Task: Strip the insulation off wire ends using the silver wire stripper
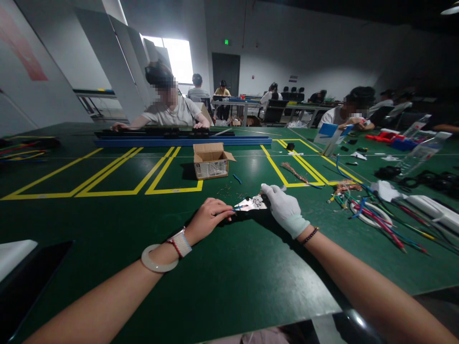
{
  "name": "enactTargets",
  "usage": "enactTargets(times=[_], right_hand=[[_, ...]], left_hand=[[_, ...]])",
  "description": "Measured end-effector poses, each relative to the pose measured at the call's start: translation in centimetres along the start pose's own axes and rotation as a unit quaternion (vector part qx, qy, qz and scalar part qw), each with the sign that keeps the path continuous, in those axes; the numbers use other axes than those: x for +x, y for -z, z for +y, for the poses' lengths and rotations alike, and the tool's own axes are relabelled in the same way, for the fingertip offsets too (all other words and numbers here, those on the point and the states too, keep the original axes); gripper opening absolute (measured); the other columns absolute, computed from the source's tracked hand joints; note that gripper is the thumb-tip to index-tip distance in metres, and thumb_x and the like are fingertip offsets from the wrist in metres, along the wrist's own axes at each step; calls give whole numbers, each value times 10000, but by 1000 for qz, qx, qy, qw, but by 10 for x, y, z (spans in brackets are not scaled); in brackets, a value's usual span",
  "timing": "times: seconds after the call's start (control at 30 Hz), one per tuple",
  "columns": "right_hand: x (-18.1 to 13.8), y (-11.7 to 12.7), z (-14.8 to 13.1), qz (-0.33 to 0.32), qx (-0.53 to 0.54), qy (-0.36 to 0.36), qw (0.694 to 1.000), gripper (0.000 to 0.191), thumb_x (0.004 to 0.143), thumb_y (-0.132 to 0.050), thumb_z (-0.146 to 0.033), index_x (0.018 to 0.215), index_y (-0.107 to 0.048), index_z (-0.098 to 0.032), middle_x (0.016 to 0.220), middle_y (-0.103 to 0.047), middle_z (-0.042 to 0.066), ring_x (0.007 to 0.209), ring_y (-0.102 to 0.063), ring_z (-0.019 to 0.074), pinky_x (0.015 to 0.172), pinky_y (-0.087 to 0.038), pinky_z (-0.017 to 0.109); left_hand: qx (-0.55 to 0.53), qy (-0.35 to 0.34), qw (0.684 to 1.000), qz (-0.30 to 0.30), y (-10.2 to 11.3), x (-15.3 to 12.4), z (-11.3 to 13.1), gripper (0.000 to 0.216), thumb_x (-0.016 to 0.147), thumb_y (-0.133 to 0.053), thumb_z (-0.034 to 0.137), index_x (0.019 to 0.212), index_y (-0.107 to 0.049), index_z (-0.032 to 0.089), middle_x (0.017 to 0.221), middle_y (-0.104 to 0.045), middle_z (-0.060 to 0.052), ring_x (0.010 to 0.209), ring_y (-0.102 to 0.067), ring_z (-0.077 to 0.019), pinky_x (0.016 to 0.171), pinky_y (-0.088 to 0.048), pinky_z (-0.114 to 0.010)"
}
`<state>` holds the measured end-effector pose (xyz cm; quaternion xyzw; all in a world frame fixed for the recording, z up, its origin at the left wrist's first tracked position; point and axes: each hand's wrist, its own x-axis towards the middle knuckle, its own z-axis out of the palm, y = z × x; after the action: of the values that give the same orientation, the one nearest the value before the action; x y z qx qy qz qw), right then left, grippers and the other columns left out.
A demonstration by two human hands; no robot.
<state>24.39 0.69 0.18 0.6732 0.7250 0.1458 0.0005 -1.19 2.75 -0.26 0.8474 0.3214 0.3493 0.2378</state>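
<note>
My left hand (208, 219) is bare, with a bangle and a woven band at the wrist. Its fingers pinch a thin blue wire (234, 209) and feed the end into a metal wire stripper (252, 203). My right hand (285, 209) wears a white glove and is closed round the stripper's handles, which it hides. Both hands rest low over the green table (229, 277), close together near the middle. Small bits of stripped wire lie just beyond the tool.
An open cardboard box (211, 161) stands behind the hands. A heap of coloured wires (373, 215) lies at the right, with a bundle of copper strands (296, 174) on the yellow floor-tape lines. Other people sit at the far side and right. A dark tablet (28, 277) lies at the near left.
</note>
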Motion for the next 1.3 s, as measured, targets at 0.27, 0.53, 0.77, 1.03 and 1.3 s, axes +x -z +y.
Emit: enactTargets(times=[0.27, 0.53, 0.77, 1.03, 1.3], right_hand=[[0, 2, 5, 17, -26, 9, 999, 453, 968, -232, -208, 1398, -373, -235, 1183, -549, 119, 802, -579, 187, 572, -366, 266], [-4, 6, 9, 34, 4, 17, 999, 316, 949, -345, -251, 1178, -560, -280, 1023, -586, 60, 778, -556, 182, 629, -356, 270], [-2, 0, 8, 18, 18, 23, 999, 450, 935, -326, -193, 1370, -404, -277, 1173, -556, 80, 841, -574, 177, 589, -394, 249], [-1, -1, 7, 29, 13, 27, 999, 528, 936, -279, -157, 1456, -284, -243, 1328, -491, 96, 938, -598, 187, 585, -428, 250], [-4, -2, 6, 32, 20, 32, 999, 425, 946, -316, -212, 1352, -430, -263, 1197, -556, 75, 844, -592, 182, 560, -386, 253]], left_hand=[[-35, 15, 999, -37, 3, 1, 3, 311, 912, -544, 387, 721, -734, 231, 874, -732, -26, 892, -605, -202, 879, -413, -366], [-26, 11, 999, -45, 3, 1, 2, 306, 918, -538, 364, 720, -730, 231, 880, -726, -21, 897, -599, -200, 877, -406, -357], [-30, 11, 999, -39, 1, 1, 4, 332, 924, -516, 404, 737, -727, 227, 855, -724, -26, 886, -595, -199, 887, -403, -359], [-27, 18, 998, -52, 2, 0, 1, 308, 920, -526, 377, 742, -737, 239, 904, -720, -27, 930, -590, -212, 866, -412, -348], [-49, 12, 997, -57, 4, 1, 3, 287, 923, -538, 333, 742, -736, 231, 910, -717, -22, 912, -606, -197, 875, -404, -333]])
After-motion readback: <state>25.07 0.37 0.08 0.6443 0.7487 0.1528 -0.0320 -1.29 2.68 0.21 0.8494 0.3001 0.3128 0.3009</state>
